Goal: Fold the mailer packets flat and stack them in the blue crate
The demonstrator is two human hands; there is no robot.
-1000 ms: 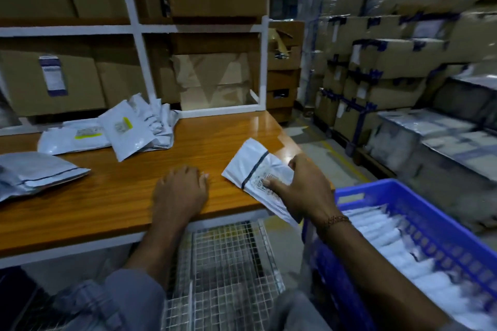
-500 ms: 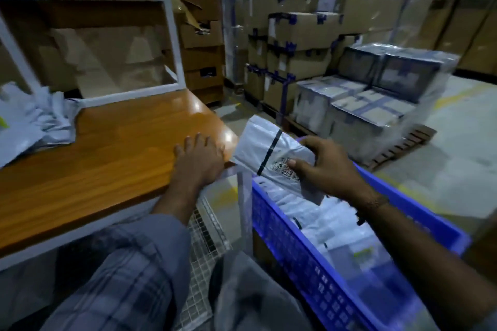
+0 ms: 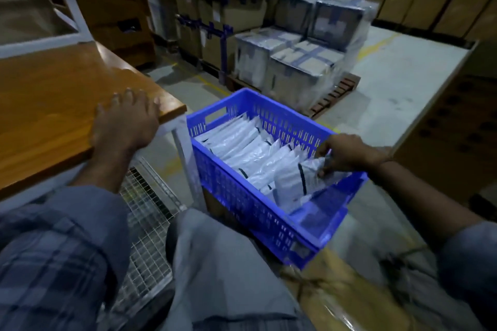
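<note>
The right hand [image 3: 347, 153] hides the held packet's [image 3: 298, 183] top corner; its fingers [image 3: 324, 166] are blurred.

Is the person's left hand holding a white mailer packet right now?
No, the left hand lies flat on the orange wooden table with nothing in it; the right hand has the white mailer packet.

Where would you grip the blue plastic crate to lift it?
Probably by the slot handle in the far end wall of the blue plastic crate, reaching from outside that end, and the opposite end if it matches. The cutout is open; the white mailer packets fill the inside.
</note>
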